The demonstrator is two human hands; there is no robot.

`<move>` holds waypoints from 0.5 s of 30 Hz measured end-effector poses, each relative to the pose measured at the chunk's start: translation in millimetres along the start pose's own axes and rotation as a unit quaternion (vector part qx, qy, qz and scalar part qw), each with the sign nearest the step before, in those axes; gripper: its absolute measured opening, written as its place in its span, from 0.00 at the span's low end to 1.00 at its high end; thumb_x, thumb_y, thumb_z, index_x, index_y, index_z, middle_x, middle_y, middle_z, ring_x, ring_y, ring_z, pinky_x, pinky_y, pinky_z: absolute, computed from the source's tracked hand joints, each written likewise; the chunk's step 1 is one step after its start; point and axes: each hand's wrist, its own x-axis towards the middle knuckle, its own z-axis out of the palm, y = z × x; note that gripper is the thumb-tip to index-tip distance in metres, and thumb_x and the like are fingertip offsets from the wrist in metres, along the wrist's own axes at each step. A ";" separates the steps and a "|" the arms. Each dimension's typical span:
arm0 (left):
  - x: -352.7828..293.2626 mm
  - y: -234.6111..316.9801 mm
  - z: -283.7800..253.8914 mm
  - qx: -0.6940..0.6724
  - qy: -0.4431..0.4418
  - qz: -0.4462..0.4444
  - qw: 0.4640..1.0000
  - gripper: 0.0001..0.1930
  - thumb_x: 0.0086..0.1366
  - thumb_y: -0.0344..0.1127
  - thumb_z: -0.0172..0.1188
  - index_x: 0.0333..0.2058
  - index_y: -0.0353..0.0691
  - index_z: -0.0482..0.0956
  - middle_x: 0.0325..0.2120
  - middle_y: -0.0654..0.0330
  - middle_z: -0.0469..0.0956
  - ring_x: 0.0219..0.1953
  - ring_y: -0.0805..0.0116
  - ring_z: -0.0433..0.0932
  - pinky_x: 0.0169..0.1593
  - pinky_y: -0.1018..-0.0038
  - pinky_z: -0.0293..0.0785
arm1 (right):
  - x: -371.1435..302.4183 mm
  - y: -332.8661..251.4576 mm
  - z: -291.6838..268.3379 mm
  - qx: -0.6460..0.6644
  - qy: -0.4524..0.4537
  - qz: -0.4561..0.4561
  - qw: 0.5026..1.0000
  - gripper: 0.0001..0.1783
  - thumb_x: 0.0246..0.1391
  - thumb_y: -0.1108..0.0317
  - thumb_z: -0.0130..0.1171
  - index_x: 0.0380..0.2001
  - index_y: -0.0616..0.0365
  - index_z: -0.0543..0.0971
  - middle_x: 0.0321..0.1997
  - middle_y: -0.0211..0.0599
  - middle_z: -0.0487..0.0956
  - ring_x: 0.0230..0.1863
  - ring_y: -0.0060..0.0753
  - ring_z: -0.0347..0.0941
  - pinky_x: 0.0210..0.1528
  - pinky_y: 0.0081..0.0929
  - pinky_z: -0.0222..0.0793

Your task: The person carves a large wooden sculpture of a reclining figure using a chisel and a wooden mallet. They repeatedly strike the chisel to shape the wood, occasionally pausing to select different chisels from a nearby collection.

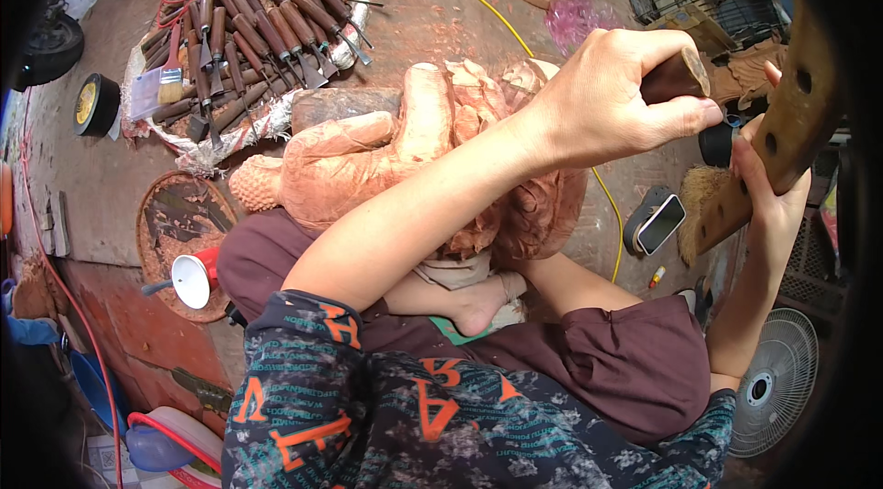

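Observation:
My left hand [612, 98], arm reaching across to the right, is closed round a thick brown wooden handle [679, 77]; whatever is at its other end is hidden. At the far right, my right hand [773, 195] grips a long wooden bar [798, 126] with dark holes along it. Part of that hand is behind the bar. A small black cylinder [716, 145] shows between the two hands; I cannot tell whether it is held. A reddish wood carving of a figure [354, 162] with a knobbly head lies across my lap, partly covered by my left forearm.
Many wood-handled carving chisels [267, 20] lie heaped on a sack at the back left. A phone [660, 224], a yellow cable [487, 3] and a fan [774, 383] are on the right. Beside my left knee stand a round tray [158, 213] and a red-and-white lamp [193, 279].

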 end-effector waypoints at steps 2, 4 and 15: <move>1.5 -1.9 3.1 0.007 0.004 0.010 1.000 0.09 0.58 0.36 0.66 0.29 0.38 0.76 0.18 0.73 0.67 0.21 0.86 0.60 0.24 0.82 0.56 | -1.2 1.2 -1.3 -0.010 0.001 -0.001 1.000 0.30 0.53 0.76 0.60 0.60 0.58 0.65 0.31 0.23 0.70 0.31 0.12 0.62 0.35 0.13 0.58; 3.1 -3.7 7.3 0.002 0.012 0.015 1.000 0.10 0.58 0.36 0.66 0.29 0.37 0.76 0.18 0.73 0.68 0.22 0.86 0.61 0.25 0.82 0.58 | -3.5 4.9 -2.2 -0.015 0.007 -0.010 1.000 0.31 0.53 0.76 0.60 0.61 0.58 0.65 0.31 0.23 0.70 0.30 0.12 0.62 0.35 0.12 0.58; 14.8 -16.0 17.4 0.075 -0.018 0.015 0.997 0.11 0.56 0.38 0.66 0.29 0.36 0.77 0.17 0.65 0.72 0.23 0.82 0.67 0.28 0.78 0.66 | -11.0 18.6 1.5 0.033 0.024 0.035 0.999 0.30 0.53 0.76 0.60 0.60 0.58 0.66 0.31 0.23 0.70 0.31 0.13 0.64 0.36 0.13 0.60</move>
